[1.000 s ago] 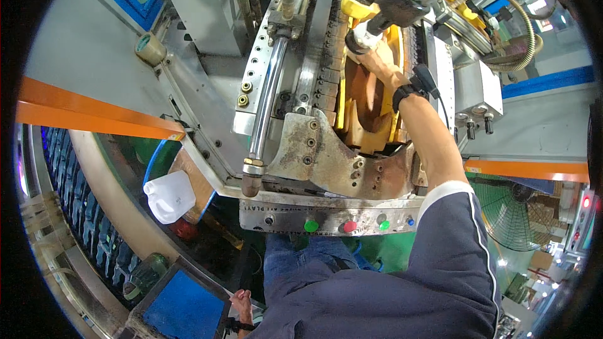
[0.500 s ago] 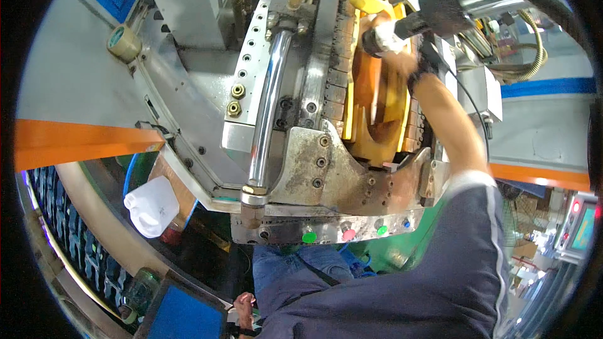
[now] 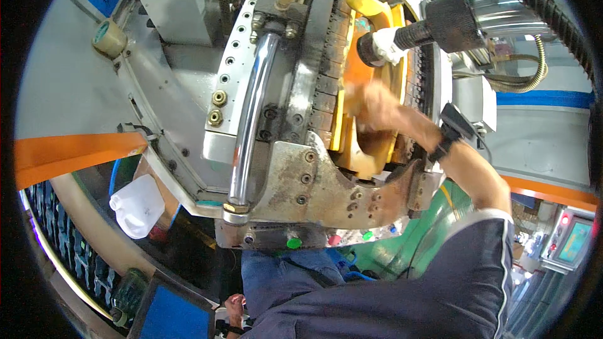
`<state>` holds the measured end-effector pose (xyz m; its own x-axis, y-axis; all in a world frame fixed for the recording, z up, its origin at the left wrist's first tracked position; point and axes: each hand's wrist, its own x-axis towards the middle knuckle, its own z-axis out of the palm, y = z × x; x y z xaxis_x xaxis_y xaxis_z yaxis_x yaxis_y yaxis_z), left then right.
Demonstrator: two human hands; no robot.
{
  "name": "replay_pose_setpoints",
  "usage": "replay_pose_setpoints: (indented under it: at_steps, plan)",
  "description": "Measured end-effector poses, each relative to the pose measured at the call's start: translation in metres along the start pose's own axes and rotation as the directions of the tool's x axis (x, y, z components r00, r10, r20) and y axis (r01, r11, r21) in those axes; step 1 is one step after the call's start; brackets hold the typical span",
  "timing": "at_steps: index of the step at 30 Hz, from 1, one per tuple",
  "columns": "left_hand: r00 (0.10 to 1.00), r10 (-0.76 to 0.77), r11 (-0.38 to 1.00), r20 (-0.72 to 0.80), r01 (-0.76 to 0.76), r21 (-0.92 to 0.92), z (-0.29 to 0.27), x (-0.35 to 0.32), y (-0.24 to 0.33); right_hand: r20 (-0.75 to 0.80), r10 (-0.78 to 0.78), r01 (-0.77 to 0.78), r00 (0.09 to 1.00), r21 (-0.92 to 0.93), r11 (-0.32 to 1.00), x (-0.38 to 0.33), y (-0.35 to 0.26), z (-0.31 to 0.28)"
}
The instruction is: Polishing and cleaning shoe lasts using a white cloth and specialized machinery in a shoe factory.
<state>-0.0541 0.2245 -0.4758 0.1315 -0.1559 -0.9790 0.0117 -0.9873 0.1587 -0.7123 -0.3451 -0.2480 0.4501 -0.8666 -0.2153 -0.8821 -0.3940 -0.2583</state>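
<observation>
reaching up from the head view, my right hand [image 3: 375,108] is blurred against the orange mould plate [image 3: 372,56] set in the machine's open gap, beside the chrome bar [image 3: 249,113]; i cannot tell its grip. my left hand [image 3: 235,305] sits low by the blue tray [image 3: 168,315], fingers loosely curled.

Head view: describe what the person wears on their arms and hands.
The right hand is bare and motion-blurred. A black wrist device sits on the right forearm, below a short dark navy sleeve with a thin white stripe. The left hand is bare, with a dark wristband.
</observation>
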Motion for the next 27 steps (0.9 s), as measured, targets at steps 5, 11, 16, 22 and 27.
replay_pose_setpoints:
  at_steps: [5,11,16,22,27]
  plan:
    - [0.949,0.316,0.942,-0.018,-0.311,0.123,0.011,-0.008,0.002,0.330,0.362,-0.371,0.872,-0.036,0.928,0.016,0.023,-0.041]
    - [0.958,0.286,0.939,-0.008,-0.279,0.202,0.037,-0.023,0.023,0.302,-0.102,0.151,0.948,-0.144,0.978,-0.032,-0.014,-0.021]
    - [0.924,0.382,0.923,-0.005,-0.382,-0.051,0.036,-0.025,0.018,0.303,0.463,-0.454,0.833,-0.104,0.885,0.024,0.029,-0.064]
    - [0.984,0.178,0.978,0.010,-0.178,0.104,0.021,-0.024,-0.012,0.587,0.051,-0.061,0.808,-0.004,0.998,-0.012,-0.005,-0.077]
    - [0.970,0.241,0.968,0.045,-0.237,-0.081,0.007,-0.009,-0.024,-0.083,0.253,-0.262,0.964,-0.129,0.956,-0.006,0.072,-0.108]
